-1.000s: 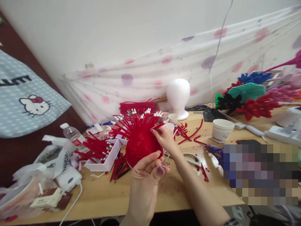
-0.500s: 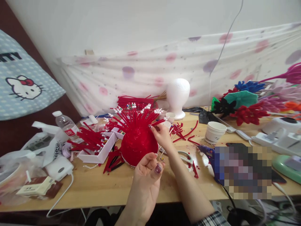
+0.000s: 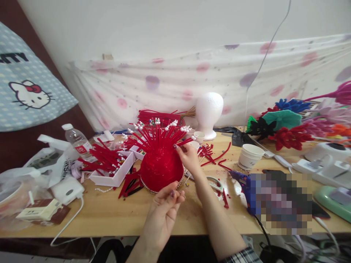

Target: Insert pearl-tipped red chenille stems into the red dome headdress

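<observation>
A rounded red headpiece [image 3: 161,170] stands on the table in front of me, edged with a string of small pearls. Red pipe-cleaner stems [image 3: 153,140] fan up from its back, tipped with white and a few coloured beads. At its right side, my right hand [image 3: 188,157] is closed, thumb and fingers pinching a pearl-tipped red pipe-cleaner stem [image 3: 189,140]. Nearer to me, my left hand [image 3: 166,208] is raised just before the headpiece's front edge, palm up. Its fingers are curled and pinched together; anything between them is too small to make out.
Left lies a white box [image 3: 116,175] of beaded red stems, near a plastic bottle [image 3: 78,142]. A white foam head [image 3: 210,115] stands behind. Rightward are scissors [image 3: 214,183], red scraps, paper cups [image 3: 250,156], a blue glue gun [image 3: 244,182] and fuzzy flowers [image 3: 287,126].
My left hand has moved slightly left and down, and its thumb has shifted against the fingers. The right hand keeps its place at the headpiece. The view has shifted slightly.
</observation>
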A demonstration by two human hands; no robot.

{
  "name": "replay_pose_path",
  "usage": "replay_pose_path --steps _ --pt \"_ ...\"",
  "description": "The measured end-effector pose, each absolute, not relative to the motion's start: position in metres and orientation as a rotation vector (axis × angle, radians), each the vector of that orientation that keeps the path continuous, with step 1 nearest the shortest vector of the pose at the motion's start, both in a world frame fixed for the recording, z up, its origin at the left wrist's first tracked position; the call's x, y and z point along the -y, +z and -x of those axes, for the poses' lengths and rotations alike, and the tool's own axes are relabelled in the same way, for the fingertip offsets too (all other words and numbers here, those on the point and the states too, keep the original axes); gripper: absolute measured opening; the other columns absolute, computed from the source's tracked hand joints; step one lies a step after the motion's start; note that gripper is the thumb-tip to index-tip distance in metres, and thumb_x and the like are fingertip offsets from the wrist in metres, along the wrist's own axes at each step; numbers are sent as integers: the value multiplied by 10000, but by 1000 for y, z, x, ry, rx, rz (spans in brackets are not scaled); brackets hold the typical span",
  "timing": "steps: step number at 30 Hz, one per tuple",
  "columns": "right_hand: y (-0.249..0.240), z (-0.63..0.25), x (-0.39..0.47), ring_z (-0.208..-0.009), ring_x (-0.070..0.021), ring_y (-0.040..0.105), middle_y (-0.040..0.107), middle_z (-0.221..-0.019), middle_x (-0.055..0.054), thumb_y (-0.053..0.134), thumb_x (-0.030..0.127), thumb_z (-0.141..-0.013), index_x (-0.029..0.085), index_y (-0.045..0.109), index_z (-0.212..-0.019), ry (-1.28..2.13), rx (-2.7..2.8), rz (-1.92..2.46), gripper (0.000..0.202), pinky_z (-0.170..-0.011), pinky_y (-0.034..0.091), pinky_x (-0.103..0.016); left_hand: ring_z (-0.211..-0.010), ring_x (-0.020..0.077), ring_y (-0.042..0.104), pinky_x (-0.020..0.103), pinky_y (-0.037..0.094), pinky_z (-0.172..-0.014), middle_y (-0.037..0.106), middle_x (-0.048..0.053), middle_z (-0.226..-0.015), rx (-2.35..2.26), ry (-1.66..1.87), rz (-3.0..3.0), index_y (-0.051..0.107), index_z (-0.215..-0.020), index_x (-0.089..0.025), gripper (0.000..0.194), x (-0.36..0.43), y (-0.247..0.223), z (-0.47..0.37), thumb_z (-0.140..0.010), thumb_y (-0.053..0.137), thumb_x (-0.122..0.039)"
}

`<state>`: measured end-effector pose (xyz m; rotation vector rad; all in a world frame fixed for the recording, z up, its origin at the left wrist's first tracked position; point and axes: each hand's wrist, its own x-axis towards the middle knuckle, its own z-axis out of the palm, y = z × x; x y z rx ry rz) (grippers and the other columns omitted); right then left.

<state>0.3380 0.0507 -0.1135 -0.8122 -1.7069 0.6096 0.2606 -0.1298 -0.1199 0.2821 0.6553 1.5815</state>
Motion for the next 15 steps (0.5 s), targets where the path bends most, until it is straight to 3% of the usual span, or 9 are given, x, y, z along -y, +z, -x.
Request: replay_pose_path --steps 5,10,13,15 --pt "-114 -337 -51 -793 -244 646 710 -793 -78 541 307 -863 201 646 -822 602 1716 799 154 -673 494 -346 -713 111 687 242 557 -841 728 -6 -684 -801 1822 -486 780 -865 -209 357 126 -116 -227 -536 905 -267" --pt "-114 -337 -51 -797 -244 648 707 -807 -82 539 299 -860 201 641 -816 602 1709 791 148 -684 498 -347 -917 158 638 310 492 -955 710 19 -842 -956 2099 -1246 748 -840 -225 89 125 -78 -214 -766 741 -274" --pt "-114 -337 -50 -772 -231 644 703 -790 -72 540 297 -861 202 639 -806 595 1704 794 147 -689 498 -342 -640 144 591 309 542 -724 620 -12 -670 -954 1793 -1517 700 -992 -251 175 120 -56 -220 -892 560 -286" --pt "-114 -337 -50 -754 -224 638 700 -781 -66 539 292 -861 201 640 -799 585 1702 797 150 -693 498 -343 -603 155 593 293 516 -647 647 -1 -691 -1086 1366 -1745 674 -1069 -263 251 116 -50 -224 -911 480 -252"
